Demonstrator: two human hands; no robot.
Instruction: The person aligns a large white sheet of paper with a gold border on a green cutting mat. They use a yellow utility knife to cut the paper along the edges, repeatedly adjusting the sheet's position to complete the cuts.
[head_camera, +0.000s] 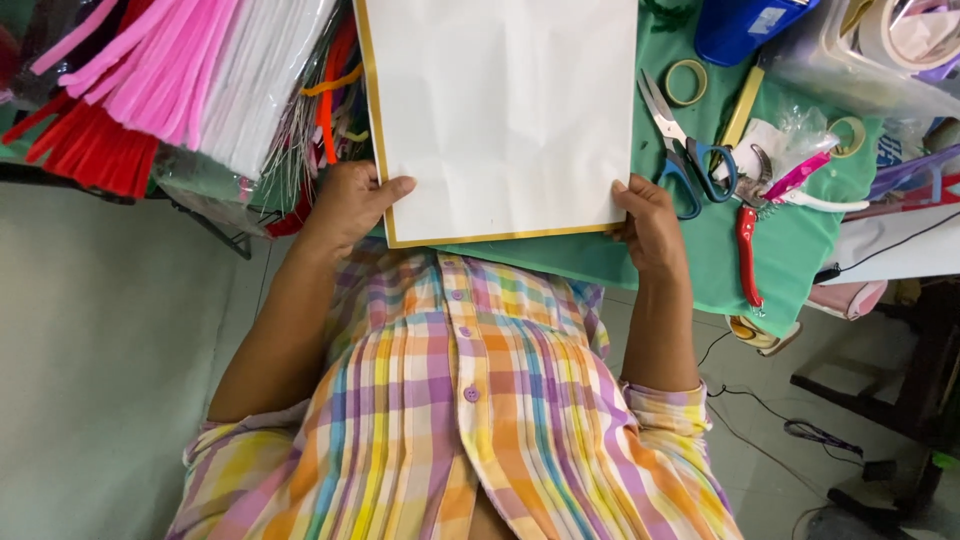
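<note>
Left of the sheet, bundled pipe cleaners (180, 80); right of it, scissors (685, 150), tape rings (686, 81), red-handled pliers (747, 255) on green-covered table (790, 250). White gold-edged sheet (500, 110) gripped at lower corners: left hand (350, 205) and right hand (648, 225) both pinching its edges.

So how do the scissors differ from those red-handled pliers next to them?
The scissors have blue loop handles; the pliers have straight red grips. The scissors look longer, with slim, pointed, slightly parted blades; the pliers have a short, stubby metal head. Both lie untouched on the green cloth, to the right of the right hand.
</note>
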